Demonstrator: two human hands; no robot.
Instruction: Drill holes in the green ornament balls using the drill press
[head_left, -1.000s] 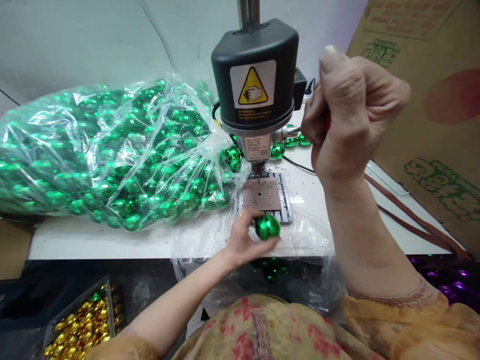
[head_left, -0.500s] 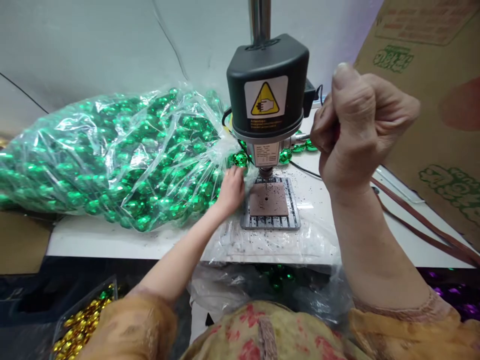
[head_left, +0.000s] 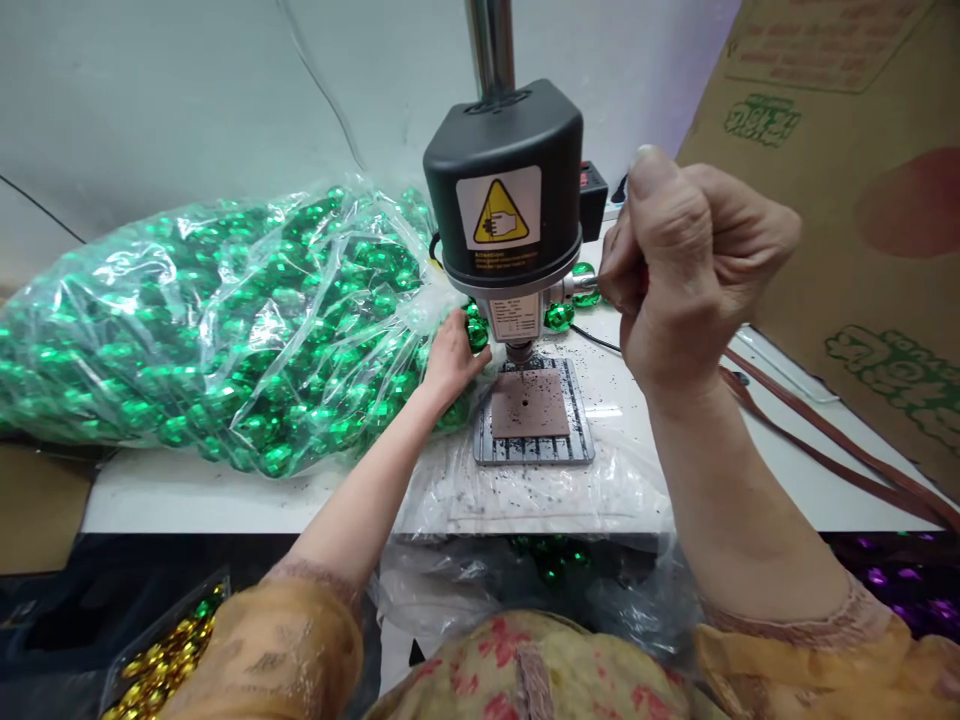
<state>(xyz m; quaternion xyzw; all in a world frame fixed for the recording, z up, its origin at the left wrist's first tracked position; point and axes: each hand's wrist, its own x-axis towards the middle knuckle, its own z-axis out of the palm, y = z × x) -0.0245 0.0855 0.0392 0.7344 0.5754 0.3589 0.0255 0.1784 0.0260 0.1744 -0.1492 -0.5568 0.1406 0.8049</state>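
My right hand (head_left: pixel 686 265) is wrapped in a fist round the feed handle (head_left: pixel 579 286) of a small bench drill press (head_left: pixel 504 185); a bit of red shows inside the grip. My left hand (head_left: pixel 452 362) is at the neck of a clear plastic bag (head_left: pixel 431 305) filled with shiny green faceted balls (head_left: pixel 277 390). Its thumb is spread from the fingers around a green ball (head_left: pixel 476 330), close to or touching it. Below the drill chuck (head_left: pixel 519 352) lies a brown square pad (head_left: pixel 530 405) with a dark hole, on the slotted metal base (head_left: pixel 581 440).
Dark shavings dot the white table (head_left: pixel 615 385). Clear plastic sheeting (head_left: pixel 555 490) hangs over the front edge. A cardboard box (head_left: pixel 817 250) stands at right, near brown straps (head_left: pixel 832 440). Gold balls (head_left: pixel 169 650) lie at lower left, purple ones (head_left: pixel 911 590) at lower right.
My left hand has shifted slightly left, and its thumb has opened away from the fingers beside the green ball. My right hand stays on the handle. The view has moved slightly.
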